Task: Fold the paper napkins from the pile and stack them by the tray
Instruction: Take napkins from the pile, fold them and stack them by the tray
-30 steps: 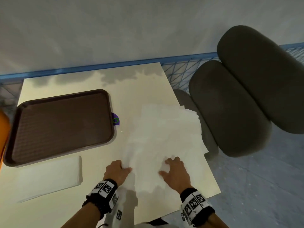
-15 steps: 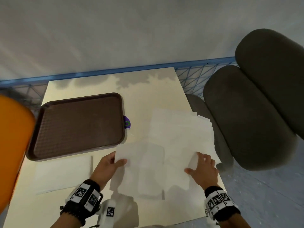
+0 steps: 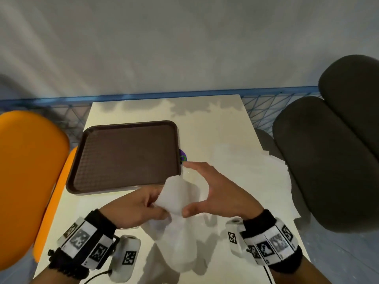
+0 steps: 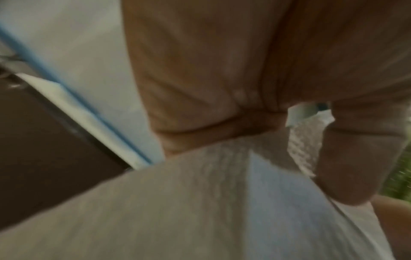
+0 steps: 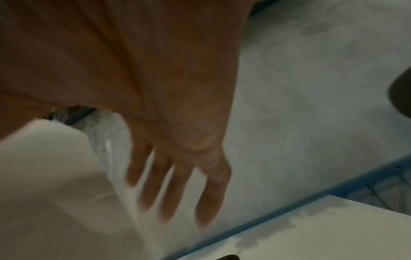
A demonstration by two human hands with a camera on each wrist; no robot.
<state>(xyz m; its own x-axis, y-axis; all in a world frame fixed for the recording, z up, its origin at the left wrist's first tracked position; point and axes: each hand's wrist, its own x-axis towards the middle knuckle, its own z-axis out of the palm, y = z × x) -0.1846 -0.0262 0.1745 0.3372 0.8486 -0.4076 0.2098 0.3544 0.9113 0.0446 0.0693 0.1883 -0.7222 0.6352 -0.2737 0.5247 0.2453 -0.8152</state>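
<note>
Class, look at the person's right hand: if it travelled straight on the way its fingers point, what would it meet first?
Probably the brown tray: the right hand points its fingers at the tray's near right corner, though height above the table is unclear.

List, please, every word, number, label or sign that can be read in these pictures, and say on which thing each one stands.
No word or number can be read.
Black-and-white square code markers on the wristband of the left hand and of the right hand: patterns only, no letters.
Purple and green sticker beside the tray: mostly hidden, too small to read.
Napkin, table: no print visible.
</note>
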